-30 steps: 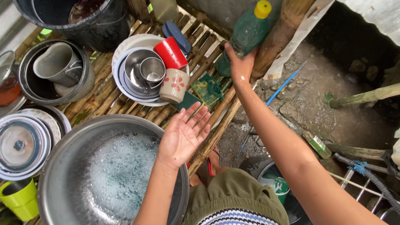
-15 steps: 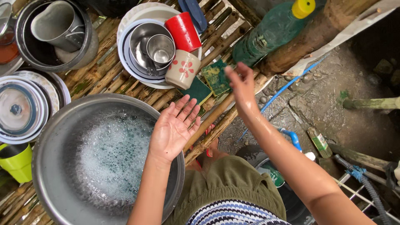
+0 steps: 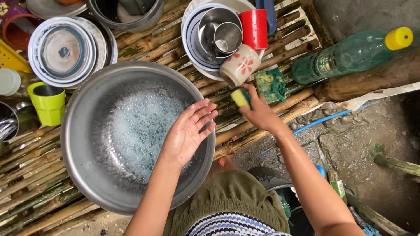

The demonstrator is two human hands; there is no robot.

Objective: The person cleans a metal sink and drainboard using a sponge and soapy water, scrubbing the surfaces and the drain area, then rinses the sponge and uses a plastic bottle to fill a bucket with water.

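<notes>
A wide steel basin (image 3: 87,166) of suds sat on the bamboo worktop (image 3: 39,175). The left hand (image 3: 186,133) hovered flat, fingers spread, over its 3 o'clock rim. The right hand (image 3: 260,113) pinched a yellow sponge (image 3: 241,97), its long axis toward 11 o'clock, just beside a flowered cup (image 3: 238,65).

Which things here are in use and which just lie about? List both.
In use: right hand gripping yellow sponge; left hand open over soapy steel basin.
Lying about: green bottle, lime cup, red cup, flowered mug.
</notes>
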